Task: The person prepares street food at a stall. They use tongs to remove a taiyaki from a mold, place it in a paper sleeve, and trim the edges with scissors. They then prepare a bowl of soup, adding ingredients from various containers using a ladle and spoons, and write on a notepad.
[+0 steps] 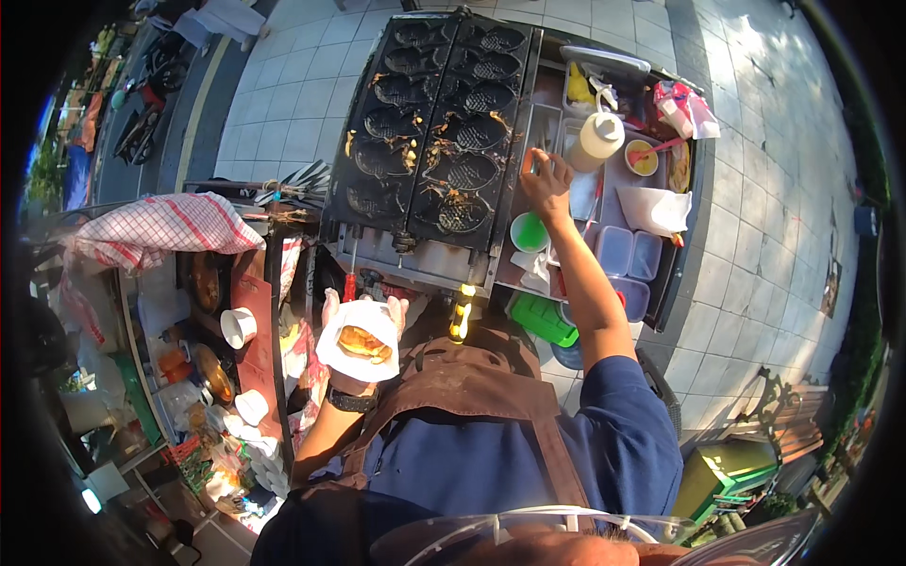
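My left hand [398, 315] holds up a white paper pouch [329, 348] with a browned pastry [362, 342] in its mouth. My right hand [548, 184] reaches over the side tray, just right of the black cast-iron griddle [432, 141]. Its fingers are bent beside some metal utensils [542, 124]; whether they grip one is unclear. A white squeeze bottle [597, 141] stands close to that hand's right. Fish-shaped moulds line the griddle in two columns, with browned crumbs and batter scraps stuck around several of them.
Nearer me is a white cup [529, 233] with green contents. Rightward are a yellow-filled cup [642, 157] with a pink spoon, a white paper bag [655, 210] and plastic tubs [614, 250]. A yellow-and-black handle [461, 315] juts towards my apron. A cluttered cart [255, 304] stands left.
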Demonstrator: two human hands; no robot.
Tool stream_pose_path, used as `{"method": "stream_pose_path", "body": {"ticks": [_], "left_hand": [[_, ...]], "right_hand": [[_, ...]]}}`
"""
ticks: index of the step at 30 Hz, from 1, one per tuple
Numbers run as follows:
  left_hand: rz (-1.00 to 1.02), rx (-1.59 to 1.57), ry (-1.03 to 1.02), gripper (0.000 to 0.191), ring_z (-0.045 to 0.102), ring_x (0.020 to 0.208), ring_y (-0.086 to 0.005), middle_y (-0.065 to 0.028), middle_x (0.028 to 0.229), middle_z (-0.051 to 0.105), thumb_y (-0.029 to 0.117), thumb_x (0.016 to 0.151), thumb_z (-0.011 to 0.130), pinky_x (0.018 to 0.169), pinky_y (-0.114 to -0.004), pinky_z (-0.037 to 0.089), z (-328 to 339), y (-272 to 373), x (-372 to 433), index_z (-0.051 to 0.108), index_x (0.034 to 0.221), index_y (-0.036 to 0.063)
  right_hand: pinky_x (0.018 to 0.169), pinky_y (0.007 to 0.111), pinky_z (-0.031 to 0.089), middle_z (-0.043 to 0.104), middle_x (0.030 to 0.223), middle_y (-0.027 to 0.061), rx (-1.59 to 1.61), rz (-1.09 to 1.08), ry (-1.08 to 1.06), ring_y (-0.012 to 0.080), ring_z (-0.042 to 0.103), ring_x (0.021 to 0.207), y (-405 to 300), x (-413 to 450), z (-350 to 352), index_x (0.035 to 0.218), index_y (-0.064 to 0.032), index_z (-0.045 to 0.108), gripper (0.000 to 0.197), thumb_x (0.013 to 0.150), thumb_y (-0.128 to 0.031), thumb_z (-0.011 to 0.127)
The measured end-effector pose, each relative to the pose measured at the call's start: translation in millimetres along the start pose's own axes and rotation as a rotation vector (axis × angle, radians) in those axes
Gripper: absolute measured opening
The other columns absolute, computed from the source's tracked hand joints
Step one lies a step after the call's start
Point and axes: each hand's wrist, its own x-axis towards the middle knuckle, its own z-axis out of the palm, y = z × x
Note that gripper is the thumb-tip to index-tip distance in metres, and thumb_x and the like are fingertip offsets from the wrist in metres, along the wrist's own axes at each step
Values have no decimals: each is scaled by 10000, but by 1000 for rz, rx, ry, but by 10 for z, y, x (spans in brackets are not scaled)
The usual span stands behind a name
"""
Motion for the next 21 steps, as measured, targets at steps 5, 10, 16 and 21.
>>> {"method": "stream_pose_path", "body": {"ticks": [5, 10, 16, 21], "left_hand": [[114, 64, -47, 466, 670, 891, -345, -88, 768, 704, 487, 894, 731, 1002, -514, 523, 340, 29, 156, 667, 716, 61], [0, 98, -181, 468, 655, 960, -354, -95, 758, 678, 495, 888, 742, 996, -509, 530, 690, 174, 171, 651, 712, 71], [36, 152, -150, 662, 589, 1107, -446, -268, 1179, 521, 453, 799, 839, 1023, -547, 510, 575, 465, 176, 479, 1093, -18], [112, 204, -143, 566, 618, 1056, -437, -207, 1090, 566, 438, 812, 824, 1064, -559, 482, 414, 668, 163, 528, 992, -10]], "right_hand": [[1076, 470, 306, 515, 1434, 10, 31, 210, 30, 302, 445, 1312, 27, 78, -218, 916, -175, 748, 195, 742, -246, 800], [1078, 480, 328, 486, 1471, 49, -48, 90, -143, 310, 434, 1327, -37, 32, -244, 1017, -187, 749, 378, 661, -247, 860], [1067, 463, 333, 526, 1413, 40, -57, 95, -50, 296, 478, 1292, -90, 6, -72, 1023, -222, 758, 324, 709, -234, 835], [1052, 460, 343, 548, 1337, -5, -57, 106, -23, 261, 479, 1262, -97, 55, -59, 955, -226, 756, 214, 747, -237, 801]]}}
